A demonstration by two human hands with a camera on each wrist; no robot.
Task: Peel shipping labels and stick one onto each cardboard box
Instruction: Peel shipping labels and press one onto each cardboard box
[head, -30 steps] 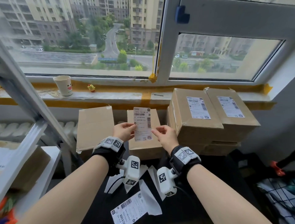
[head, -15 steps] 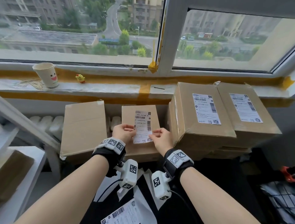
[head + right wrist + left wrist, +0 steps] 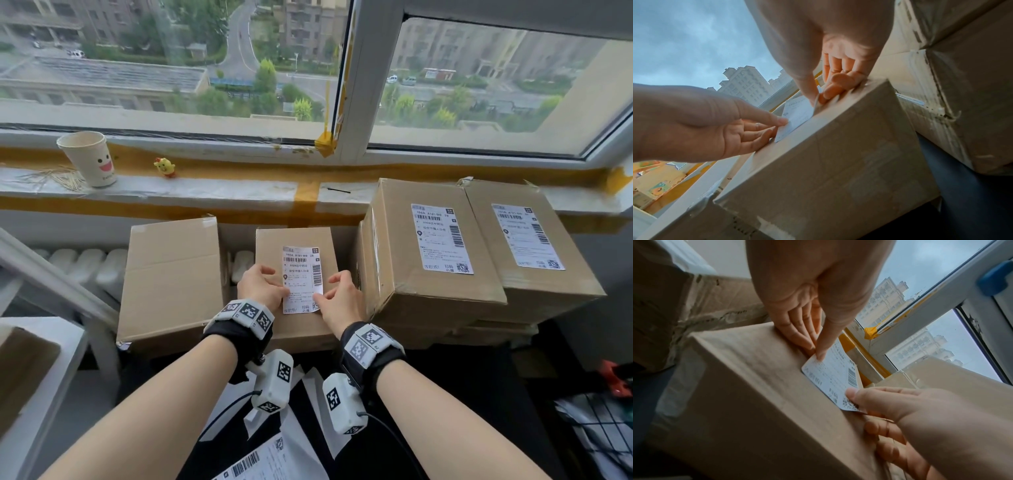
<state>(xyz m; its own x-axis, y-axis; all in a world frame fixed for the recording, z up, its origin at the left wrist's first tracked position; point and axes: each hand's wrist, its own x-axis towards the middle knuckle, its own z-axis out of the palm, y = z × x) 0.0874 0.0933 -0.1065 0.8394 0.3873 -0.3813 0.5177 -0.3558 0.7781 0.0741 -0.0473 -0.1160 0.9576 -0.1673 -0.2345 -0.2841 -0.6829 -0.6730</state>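
Note:
A white shipping label [image 3: 303,279] with barcodes lies low over the top of the middle cardboard box [image 3: 294,236]. My left hand [image 3: 274,287] pinches its left edge and my right hand [image 3: 325,298] pinches its right edge, both near the bottom. In the left wrist view my left hand [image 3: 819,353] grips a corner of the label [image 3: 834,376] above the box [image 3: 756,402]. The right wrist view shows my right hand [image 3: 818,99] holding the label [image 3: 795,116], which looks slightly raised off the box [image 3: 838,154]. An unlabelled box [image 3: 174,274] stands to the left.
Two taller boxes [image 3: 428,294] [image 3: 555,284] at the right carry labels on top. A paper cup [image 3: 89,159] and a yellow toy chick [image 3: 165,167] stand on the windowsill. Loose label sheets [image 3: 270,459] lie below my wrists. A white shelf frame [image 3: 51,274] is at the left.
Both hands have brought the label down from upright in the air onto the middle box's top. My view has tilted downward.

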